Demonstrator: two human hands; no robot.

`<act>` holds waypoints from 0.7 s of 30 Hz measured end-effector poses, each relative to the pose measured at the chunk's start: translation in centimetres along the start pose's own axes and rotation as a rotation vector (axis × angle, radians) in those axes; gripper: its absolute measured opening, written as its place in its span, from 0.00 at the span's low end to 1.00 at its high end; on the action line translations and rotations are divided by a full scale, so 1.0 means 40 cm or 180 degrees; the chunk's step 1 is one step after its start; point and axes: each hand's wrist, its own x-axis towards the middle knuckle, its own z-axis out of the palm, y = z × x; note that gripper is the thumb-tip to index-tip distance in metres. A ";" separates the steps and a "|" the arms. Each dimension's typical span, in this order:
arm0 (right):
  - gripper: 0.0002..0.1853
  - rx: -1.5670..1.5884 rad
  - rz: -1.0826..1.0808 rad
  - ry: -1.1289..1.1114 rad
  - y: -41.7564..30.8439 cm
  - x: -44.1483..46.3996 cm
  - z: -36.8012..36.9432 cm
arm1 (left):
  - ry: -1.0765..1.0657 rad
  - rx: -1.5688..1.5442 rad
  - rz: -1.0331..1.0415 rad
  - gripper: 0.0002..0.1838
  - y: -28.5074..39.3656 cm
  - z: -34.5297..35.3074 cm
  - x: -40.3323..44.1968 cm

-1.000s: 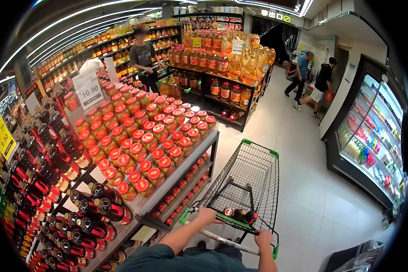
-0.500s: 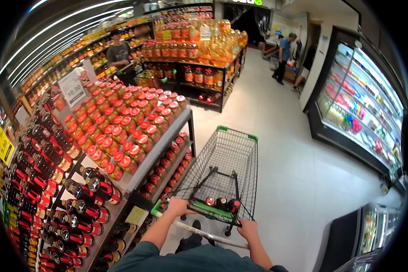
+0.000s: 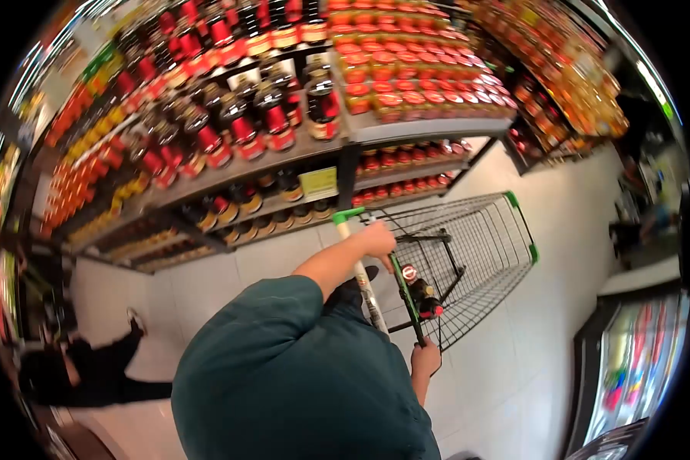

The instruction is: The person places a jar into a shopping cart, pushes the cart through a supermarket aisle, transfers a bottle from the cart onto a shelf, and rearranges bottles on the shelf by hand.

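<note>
A wire shopping cart [image 3: 483, 257] with green corners stands in front of me, its basket pointing right. My left hand [image 3: 376, 241] is closed on its near rim, close to the green end of the handle bar [image 3: 369, 295]. Farther down the same rim, my right hand [image 3: 426, 357] is wrapped round the other corner. Inside the basket, near that rim, lie a bottle with a red and white cap [image 3: 409, 273] and a dark bottle with a red top [image 3: 431, 309], with another dark bottle between them.
Dark bottles with red labels [image 3: 241, 126] fill the shelf ahead. Beside them, red-lidded jars [image 3: 406, 65] are stacked. A person in black [image 3: 100, 372] is at lower left. A refrigerated display case [image 3: 629, 368] stands at lower right, with pale floor tiles [image 3: 514, 345] before it.
My view has swung left and tilted, so the shelves now lie across the top. The person in black has come into view. Both hands remain on the cart.
</note>
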 end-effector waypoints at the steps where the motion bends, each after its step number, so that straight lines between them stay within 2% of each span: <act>1: 0.13 -0.0064 -0.0120 0.0013 0.014 -0.004 0.004 | -0.0200 0.0076 -0.0064 0.48 0.021 -0.032 -0.018; 6: 0.12 -0.0258 -0.0418 0.0025 0.083 -0.011 0.017 | -0.0345 -0.0113 -0.0286 0.46 0.081 -0.060 -0.092; 8: 0.14 -0.0207 -0.0356 -0.0200 0.091 -0.021 0.005 | -0.0360 -0.0211 -0.0344 0.46 0.103 -0.067 -0.117; 12: 0.16 -0.0392 -0.0315 -0.0446 0.105 -0.030 0.005 | -0.0061 -0.0408 -0.0348 0.43 0.123 -0.011 -0.140; 15: 0.17 -0.0727 -0.0307 -0.0290 0.079 -0.072 -0.013 | 0.0337 -0.0326 -0.0373 0.41 0.114 0.059 -0.147; 17: 0.17 -0.0584 -0.0102 -0.0306 0.073 -0.092 0.001 | 0.0058 -0.0454 -0.0373 0.41 0.115 0.048 -0.163; 18: 0.15 -0.0460 -0.0201 -0.0261 0.062 -0.104 -0.009 | 0.0034 -0.0496 -0.0450 0.43 0.113 0.064 -0.165; 21: 0.13 -0.0251 -0.0268 -0.0033 0.074 -0.131 0.016 | -0.0252 -0.0347 -0.0434 0.43 0.133 0.004 -0.193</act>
